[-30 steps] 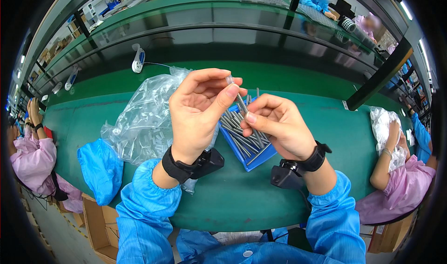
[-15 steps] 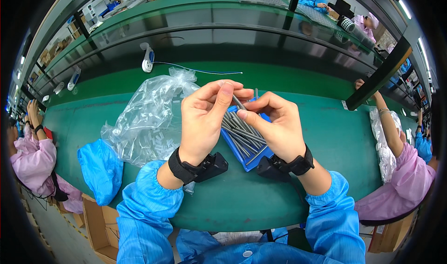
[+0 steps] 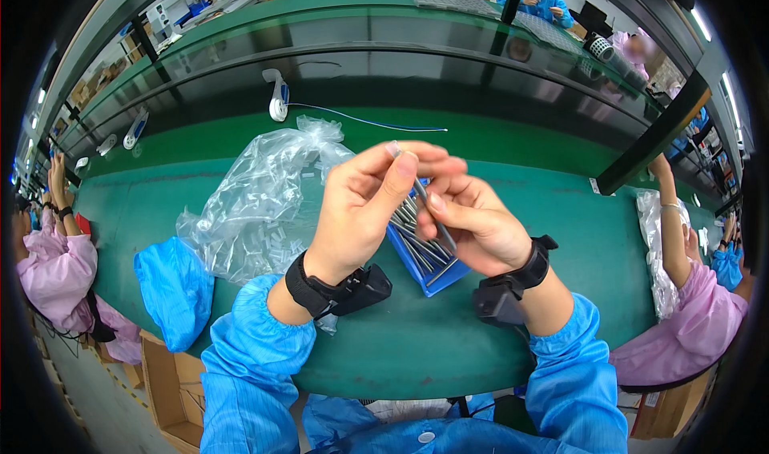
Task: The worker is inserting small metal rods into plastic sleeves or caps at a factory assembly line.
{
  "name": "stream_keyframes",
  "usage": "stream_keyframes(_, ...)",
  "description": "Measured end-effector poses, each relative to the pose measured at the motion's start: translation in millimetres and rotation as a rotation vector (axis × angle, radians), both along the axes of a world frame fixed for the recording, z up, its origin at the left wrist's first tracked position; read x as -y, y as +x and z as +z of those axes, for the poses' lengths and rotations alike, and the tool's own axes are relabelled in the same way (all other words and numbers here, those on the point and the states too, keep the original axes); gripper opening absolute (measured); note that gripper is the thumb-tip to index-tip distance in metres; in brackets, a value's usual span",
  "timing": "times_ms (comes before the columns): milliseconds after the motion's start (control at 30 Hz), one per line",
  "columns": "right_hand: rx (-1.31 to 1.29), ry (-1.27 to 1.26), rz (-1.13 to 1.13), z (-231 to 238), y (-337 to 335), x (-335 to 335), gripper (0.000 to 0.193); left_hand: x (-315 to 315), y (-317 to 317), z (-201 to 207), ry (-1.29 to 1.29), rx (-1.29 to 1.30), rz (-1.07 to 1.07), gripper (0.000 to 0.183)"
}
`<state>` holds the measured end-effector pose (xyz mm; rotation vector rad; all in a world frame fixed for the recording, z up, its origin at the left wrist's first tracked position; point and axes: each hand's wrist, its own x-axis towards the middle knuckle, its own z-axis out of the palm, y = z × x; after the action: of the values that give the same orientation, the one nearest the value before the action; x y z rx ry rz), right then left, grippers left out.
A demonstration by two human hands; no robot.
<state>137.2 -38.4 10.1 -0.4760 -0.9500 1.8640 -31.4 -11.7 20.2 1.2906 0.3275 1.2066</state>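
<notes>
One metal rod point(image 3: 445, 234) with clear tip point(image 3: 392, 148), pinched by left hand point(image 3: 360, 209) and right hand point(image 3: 493, 231) inward of bench point(image 3: 448, 338)'s near edge; fitting seemingly underway, next needing steady alignment.

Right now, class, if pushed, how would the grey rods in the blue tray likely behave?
The grey rods would probably roll or slide over one another, being slim, round-looking and loosely piled. The blue tray might limit their spread, since its visible walls edge the pile.

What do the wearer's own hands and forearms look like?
Left hand and right hand are ungloved. The blue sleeves have gathered cuffs. Black wrist straps carry boxy black devices, with a dark cable beside the right one.
</notes>
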Motion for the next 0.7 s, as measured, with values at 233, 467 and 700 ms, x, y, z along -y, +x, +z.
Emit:
stream_keyframes(233, 0.779, 0.659, -0.803, -4.4, -11.3, -2.5, 0.014, -6.2, 8.9, -14.6, 0.007, 0.006, 0.284, 0.024)
stream_keyframes(467, 0.771, 0.576, -0.692, 2.1, -6.6, 0.3, 0.011, -5.2, 8.3, -12.9, 0.011, 0.016, 0.154, 0.028)
stream_keyframes(700, 0.291, 0.246, -0.251, 6.2, 1.8, -0.3, 0.018, -7.5, 2.0, -9.5, 0.039, 0.007, 0.033, 0.028)
